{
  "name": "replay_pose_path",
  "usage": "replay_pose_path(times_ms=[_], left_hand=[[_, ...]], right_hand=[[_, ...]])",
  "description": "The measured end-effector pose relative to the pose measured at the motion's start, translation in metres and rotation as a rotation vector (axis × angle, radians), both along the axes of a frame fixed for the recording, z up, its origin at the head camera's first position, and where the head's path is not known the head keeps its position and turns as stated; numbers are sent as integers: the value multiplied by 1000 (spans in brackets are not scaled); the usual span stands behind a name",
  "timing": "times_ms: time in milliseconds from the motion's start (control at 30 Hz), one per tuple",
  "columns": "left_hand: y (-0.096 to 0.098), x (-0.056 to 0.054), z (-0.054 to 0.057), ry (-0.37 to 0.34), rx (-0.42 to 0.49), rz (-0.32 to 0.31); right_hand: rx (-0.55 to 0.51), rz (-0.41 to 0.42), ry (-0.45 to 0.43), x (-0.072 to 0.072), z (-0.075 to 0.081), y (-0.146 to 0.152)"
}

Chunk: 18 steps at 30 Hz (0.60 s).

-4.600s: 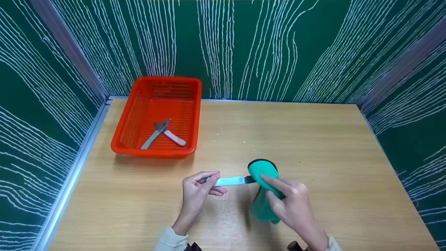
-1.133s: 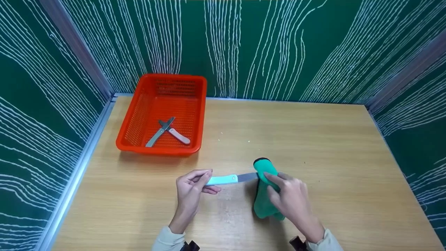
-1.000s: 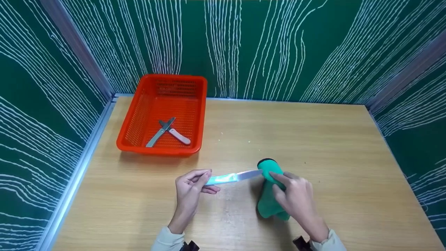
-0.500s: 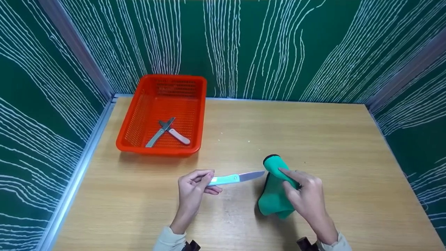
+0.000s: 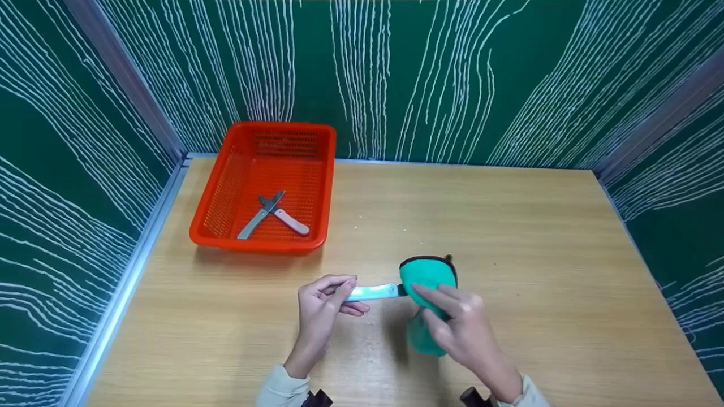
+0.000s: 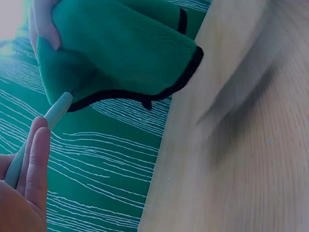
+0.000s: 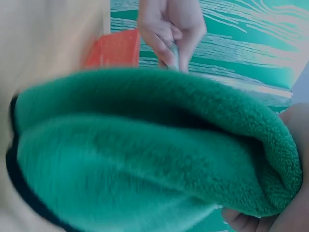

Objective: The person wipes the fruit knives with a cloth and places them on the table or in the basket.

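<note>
My left hand point(image 5: 322, 316) grips the end of the light turquoise handle of a knife point(image 5: 373, 291), held level above the table and pointing right. A green cloth point(image 5: 427, 277) with a black edge is folded over the blade, which is mostly hidden. My right hand point(image 5: 461, 322) pinches the cloth round the blade, the index finger lying along its front. In the right wrist view the fluffy cloth point(image 7: 145, 154) doubles over in a fold, its lower part hanging down. The left wrist view shows the knife handle point(image 6: 58, 111) meeting the cloth's black edge.
At the back left of the wooden table point(image 5: 509, 226) stands a red plastic basket point(image 5: 257, 244). Two knives lie crossed inside, one with a grey-green handle point(image 5: 253, 224) and one with a pink handle point(image 5: 291, 221). Green walls with white lines enclose the table.
Half a second ago the blade was bare, with the cloth just off its tip. Now my right hand has moved left, bringing the cloth over the blade up to the handle.
</note>
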<state>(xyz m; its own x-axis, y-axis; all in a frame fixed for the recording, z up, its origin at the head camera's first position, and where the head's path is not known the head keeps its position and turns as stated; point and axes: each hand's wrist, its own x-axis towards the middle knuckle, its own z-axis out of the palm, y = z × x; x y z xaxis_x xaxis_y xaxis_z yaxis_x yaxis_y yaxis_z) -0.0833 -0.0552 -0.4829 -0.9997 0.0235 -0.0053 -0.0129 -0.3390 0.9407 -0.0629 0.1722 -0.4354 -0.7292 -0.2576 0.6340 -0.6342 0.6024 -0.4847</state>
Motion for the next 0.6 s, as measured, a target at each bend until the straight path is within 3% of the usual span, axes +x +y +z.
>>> replay_pose_path(times_ms=[200,600], left_hand=[[-2,-1,-2,12,48,-13],[-5,0,-3,43,90,-5]], right_hand=[[82,31,3,1,-7,-10],[170,-70,-3,-1,-15,-9]])
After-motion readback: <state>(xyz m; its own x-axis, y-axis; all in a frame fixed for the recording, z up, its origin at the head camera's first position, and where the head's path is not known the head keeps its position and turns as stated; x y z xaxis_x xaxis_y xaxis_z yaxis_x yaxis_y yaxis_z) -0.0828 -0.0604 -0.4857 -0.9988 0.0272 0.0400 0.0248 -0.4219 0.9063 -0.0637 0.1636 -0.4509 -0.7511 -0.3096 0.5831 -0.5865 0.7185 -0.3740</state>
